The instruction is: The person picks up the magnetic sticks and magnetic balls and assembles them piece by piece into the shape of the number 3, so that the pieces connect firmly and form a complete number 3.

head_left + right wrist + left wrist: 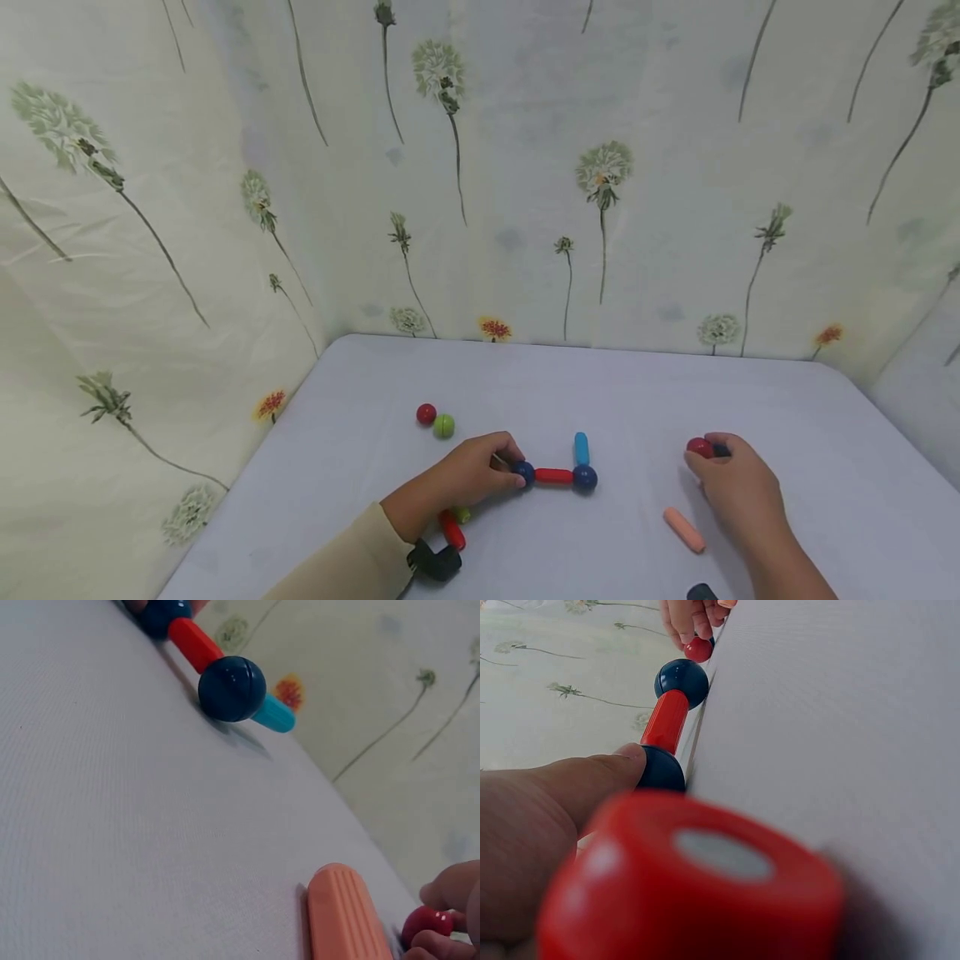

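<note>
My left hand [480, 462] pinches a navy ball [524, 474] at the left end of a joined piece lying on the table. From that ball a red stick [553, 476] leads to a second navy ball [585, 477], and a light blue stick [582, 450] points away from it toward the back. On the right, my right hand [744, 492] holds a red ball [701, 447] between thumb and fingers. A dark blue thing [721, 450] shows beside that ball, partly hidden by the fingers. Close to this hand lies a salmon-coloured stick [345, 915].
Toward the back left sit another red ball [426, 414] and a lime green ball [444, 426]. Under the left forearm are a red stick [452, 531] with a pale disc on its end and a yellow-green piece [462, 515]. A patterned cloth [517, 167] hangs behind the table.
</note>
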`<action>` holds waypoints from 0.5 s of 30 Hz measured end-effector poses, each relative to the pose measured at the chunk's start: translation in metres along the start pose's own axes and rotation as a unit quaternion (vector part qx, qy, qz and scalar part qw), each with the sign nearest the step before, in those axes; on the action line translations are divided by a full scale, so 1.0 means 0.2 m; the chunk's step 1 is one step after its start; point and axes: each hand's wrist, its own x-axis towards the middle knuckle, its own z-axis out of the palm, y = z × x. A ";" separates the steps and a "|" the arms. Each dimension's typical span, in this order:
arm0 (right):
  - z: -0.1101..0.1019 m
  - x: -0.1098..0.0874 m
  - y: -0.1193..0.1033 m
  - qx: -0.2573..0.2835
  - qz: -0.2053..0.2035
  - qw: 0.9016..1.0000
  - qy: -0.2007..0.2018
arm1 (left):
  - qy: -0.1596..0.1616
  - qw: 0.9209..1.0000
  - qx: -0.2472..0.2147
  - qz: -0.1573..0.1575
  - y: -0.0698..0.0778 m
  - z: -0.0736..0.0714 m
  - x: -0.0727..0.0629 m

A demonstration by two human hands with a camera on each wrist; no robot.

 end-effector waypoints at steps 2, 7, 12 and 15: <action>0.01 0.00 0.00 0.003 0.007 1.000 -0.005 | 0.000 1.000 -0.002 0.001 0.00 0.00 0.00; 0.02 0.00 0.00 -0.006 0.011 1.000 -0.015 | -0.001 1.000 -0.004 0.000 0.00 0.00 -0.01; 0.02 -0.01 0.01 -0.019 -0.008 1.000 -0.022 | -0.001 1.000 -0.005 -0.006 0.01 0.00 -0.01; 0.02 -0.01 0.01 -0.026 -0.016 0.999 -0.021 | -0.001 1.000 -0.005 -0.007 0.01 0.00 -0.01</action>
